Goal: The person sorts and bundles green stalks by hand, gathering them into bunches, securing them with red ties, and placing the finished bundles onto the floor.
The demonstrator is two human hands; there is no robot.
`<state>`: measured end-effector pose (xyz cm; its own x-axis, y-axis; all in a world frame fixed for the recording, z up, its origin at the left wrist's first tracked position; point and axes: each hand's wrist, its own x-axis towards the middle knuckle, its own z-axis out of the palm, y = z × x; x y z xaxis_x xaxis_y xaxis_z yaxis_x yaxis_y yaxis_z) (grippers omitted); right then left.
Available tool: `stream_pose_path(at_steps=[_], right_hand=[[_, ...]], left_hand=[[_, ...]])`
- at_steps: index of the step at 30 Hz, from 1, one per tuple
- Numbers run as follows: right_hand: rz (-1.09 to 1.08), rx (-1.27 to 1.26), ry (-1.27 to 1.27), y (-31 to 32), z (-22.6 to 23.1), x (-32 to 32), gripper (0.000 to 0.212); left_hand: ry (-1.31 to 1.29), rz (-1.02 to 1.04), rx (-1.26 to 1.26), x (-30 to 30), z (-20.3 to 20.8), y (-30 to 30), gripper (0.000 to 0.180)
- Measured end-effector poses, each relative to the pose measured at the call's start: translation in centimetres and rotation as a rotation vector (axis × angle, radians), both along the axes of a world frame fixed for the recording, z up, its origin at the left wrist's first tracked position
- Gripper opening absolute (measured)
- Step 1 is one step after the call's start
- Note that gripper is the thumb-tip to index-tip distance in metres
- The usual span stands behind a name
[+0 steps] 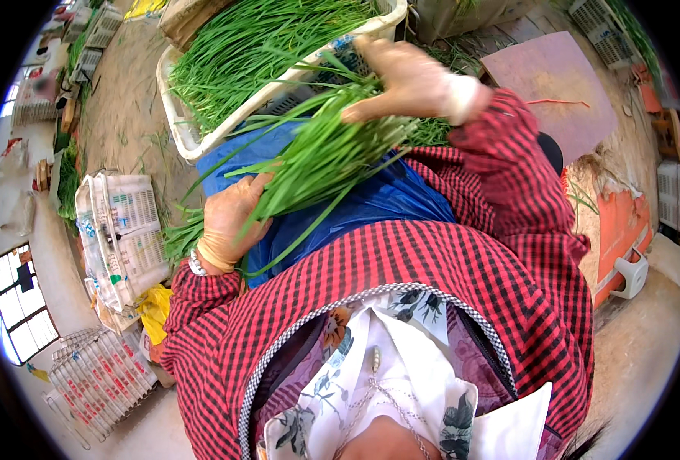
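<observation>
A loose bunch of long, flat green leaves that look like garlic chives (317, 157) lies across my lap over a blue plastic sheet (355, 211). My left hand (232, 218), in a thin pale glove, curls its fingers around the leafy end at the left. Above the paler stem end, my gloved right hand (409, 80) is somewhat smeared by motion. Its thumb is spread wide from the fingers and lies against the leaves. Just beyond the bunch stands a white plastic crate (179, 126), heaped with more of the same greens.
At the left, stacked white crates (125, 230) stand near a yellow bag (154, 310). A pinkish board (550, 92) with a red strip on it lies at the far right. Below it are an orange-red crate (623, 222) and a white handle-like piece (631, 274). Leaf scraps litter the floor.
</observation>
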<state>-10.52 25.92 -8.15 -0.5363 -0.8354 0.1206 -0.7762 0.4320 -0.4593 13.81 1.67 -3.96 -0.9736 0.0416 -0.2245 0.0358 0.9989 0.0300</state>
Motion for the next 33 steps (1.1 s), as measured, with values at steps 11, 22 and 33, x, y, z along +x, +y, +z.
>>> stream_pose_path(at_steps=[11,22,33], right_hand=[[-0.175,-0.823,-0.821,-2.5,-2.6,0.8,0.027],[-0.640,-0.175,-0.381,9.7,-5.9,-3.1,0.037],[0.014,-0.501,-1.042,0.9,-4.1,3.6,0.026]], left_hand=[[0.201,-0.111,-0.067,-0.1,-1.0,0.2,0.076],[0.343,-0.067,-0.105,1.4,-3.9,-2.0,0.086],[0.438,-0.102,-0.042,1.2,-3.4,-1.5,0.081]])
